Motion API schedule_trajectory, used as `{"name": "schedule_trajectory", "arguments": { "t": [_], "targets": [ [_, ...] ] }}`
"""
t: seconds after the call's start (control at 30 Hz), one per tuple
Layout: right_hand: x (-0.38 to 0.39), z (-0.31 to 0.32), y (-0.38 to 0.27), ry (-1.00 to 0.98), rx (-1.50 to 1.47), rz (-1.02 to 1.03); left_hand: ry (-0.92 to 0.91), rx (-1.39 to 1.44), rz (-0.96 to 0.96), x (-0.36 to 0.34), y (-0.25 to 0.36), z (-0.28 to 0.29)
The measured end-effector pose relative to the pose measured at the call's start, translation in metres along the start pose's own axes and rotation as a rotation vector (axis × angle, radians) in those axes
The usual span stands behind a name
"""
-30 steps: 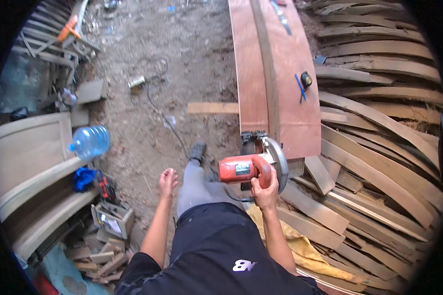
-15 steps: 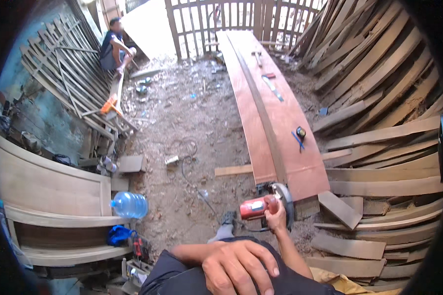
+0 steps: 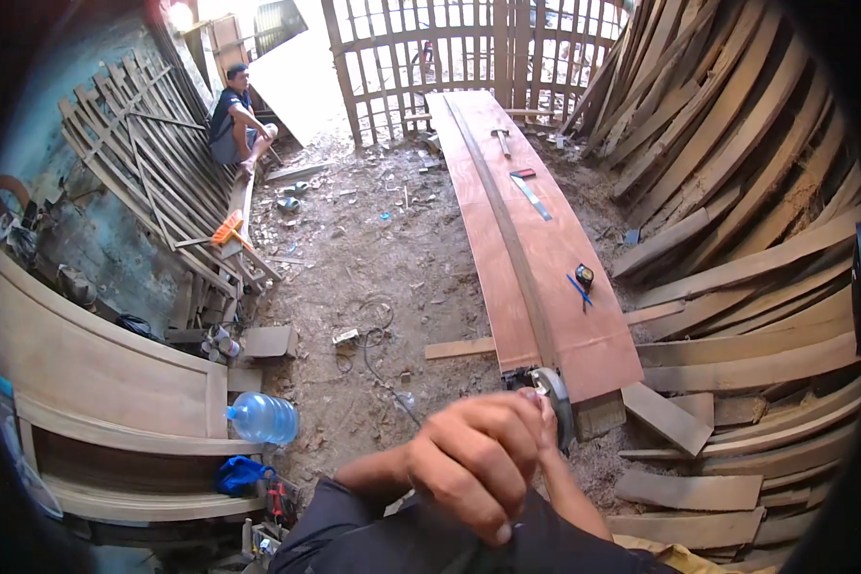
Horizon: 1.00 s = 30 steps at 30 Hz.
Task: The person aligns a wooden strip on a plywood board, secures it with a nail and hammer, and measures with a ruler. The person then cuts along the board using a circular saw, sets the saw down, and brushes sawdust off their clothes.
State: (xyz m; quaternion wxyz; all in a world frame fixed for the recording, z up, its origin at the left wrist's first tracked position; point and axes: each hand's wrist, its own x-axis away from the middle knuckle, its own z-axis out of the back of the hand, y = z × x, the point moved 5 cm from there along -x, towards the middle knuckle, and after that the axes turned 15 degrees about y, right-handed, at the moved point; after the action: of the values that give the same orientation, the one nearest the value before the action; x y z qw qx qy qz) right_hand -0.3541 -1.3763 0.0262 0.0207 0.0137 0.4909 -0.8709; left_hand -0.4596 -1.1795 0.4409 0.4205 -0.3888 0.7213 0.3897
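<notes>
At the near end of a reddish plywood sheet (image 3: 598,349) sits a circular saw (image 3: 562,407), its round guard and base at the board's edge. My right hand (image 3: 549,430) is closed on the saw's handle, partly hidden. In front of it hovers my left hand (image 3: 478,454), fingers curled down; it covers the saw's red motor body, and its palm side does not show. A long dark wooden strip (image 3: 507,225) runs lengthwise on the sheet beyond the saw. Also on the sheet lie a tape measure (image 3: 585,275), a blue pencil (image 3: 578,289), a try square (image 3: 529,194) and a hammer (image 3: 502,142).
Curved planks (image 3: 737,354) are stacked along the right. A power cord (image 3: 378,368) trails over the littered ground. At left are a blue water bottle (image 3: 263,418), a wooden panel (image 3: 96,344) and an orange broom (image 3: 228,230). A person (image 3: 234,120) squats at the far left.
My left hand has risen from my lap toward the saw, its fingers curling and now covering the red body. The view has tilted up slightly. My right hand stays on the saw.
</notes>
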Motion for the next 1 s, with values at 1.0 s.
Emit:
{"name": "schedule_trajectory", "arguments": {
  "t": [1.0],
  "targets": [
    [0.000, 0.010, -0.012, 0.054, 0.029, -0.053, 0.184, 0.890, 0.321, 0.024, -0.019, -0.067]
  ]
}}
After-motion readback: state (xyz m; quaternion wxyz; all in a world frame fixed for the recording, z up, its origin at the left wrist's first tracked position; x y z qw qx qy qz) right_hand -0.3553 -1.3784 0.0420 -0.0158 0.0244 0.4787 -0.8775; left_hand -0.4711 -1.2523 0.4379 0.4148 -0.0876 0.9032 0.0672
